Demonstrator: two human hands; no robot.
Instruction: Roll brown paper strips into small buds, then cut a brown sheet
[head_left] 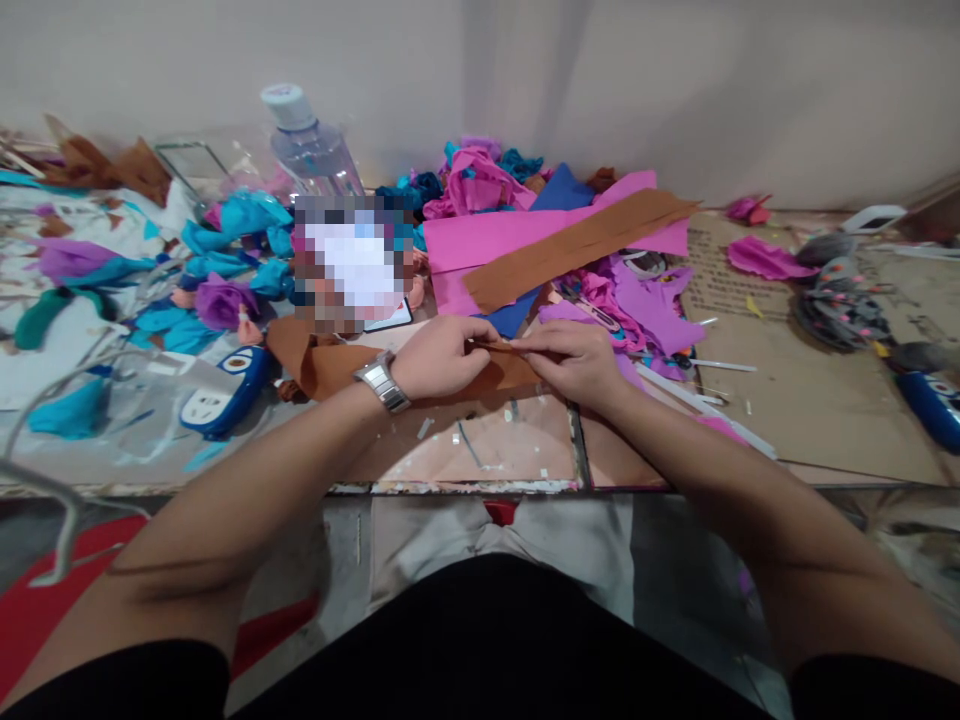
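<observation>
Near the counter's front edge, a brown crepe-paper strip is pinched along its edge by the left hand and right hand, close together, and could be torn by uneven pulling.

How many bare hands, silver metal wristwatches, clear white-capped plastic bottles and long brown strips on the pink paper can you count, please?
Bare left hand and right hand, pinching brown paper: 2
Silver metal wristwatch: 1
Clear white-capped plastic bottle: 1
Long brown strip on pink paper: 1
Total: 5
</observation>
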